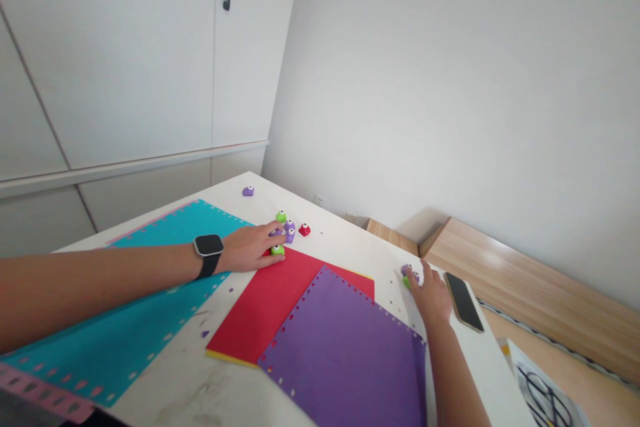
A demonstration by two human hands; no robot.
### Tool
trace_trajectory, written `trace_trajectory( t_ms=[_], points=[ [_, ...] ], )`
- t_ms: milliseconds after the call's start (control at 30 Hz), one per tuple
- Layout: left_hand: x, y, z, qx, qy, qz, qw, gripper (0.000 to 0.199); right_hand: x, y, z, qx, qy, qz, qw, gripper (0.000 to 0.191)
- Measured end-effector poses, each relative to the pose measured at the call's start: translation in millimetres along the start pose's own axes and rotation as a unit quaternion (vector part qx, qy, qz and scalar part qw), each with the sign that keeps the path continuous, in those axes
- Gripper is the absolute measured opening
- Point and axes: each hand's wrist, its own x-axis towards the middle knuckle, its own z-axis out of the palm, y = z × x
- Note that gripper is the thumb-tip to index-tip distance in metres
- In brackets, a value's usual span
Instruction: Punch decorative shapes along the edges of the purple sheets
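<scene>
My left hand [255, 245], with a black watch [209, 246] at the wrist, reaches over a cluster of small punches with its fingers apart. A green punch [278, 250] lies by its fingertips; purple punches [290, 235], another green one [281, 216] and a red one [305, 230] are just beyond. At the right, my right hand [429, 287] touches a group of purple [407, 269] and green punches, its fingers partly curled round them; its grip is unclear. Between the hands lie a red sheet [280, 293] and a purple sheet [350, 347] with holes punched along its edges.
A blue sheet [150, 320] with punched edges lies under my left arm. One purple punch [249, 191] stands near the table's far corner. A phone [464, 301] lies right of my right hand. Cables [545, 397] and a wooden surface [525, 287] are beyond the table.
</scene>
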Motion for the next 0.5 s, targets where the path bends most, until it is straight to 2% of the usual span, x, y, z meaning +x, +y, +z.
trace_trajectory(
  t_ms=[67,133,267,500],
  points=[
    [0,-1,1.0,-0.002,0.008,0.006,1.000,0.035,-7,4,-13,0.026,0.011,0.001,1.000,0.067],
    [1,-2,2.0,0.000,0.011,0.012,1.000,0.033,-16,8,-25,0.059,-0.007,-0.007,0.998,0.063],
    [3,-4,3.7,0.007,0.002,0.018,1.000,0.036,-37,12,-36,0.122,-0.102,-0.060,0.985,0.052],
    [7,-5,7.2,0.030,-0.006,0.042,0.999,0.039,-58,16,-37,0.183,-0.232,-0.129,0.947,0.039]
  ],
)
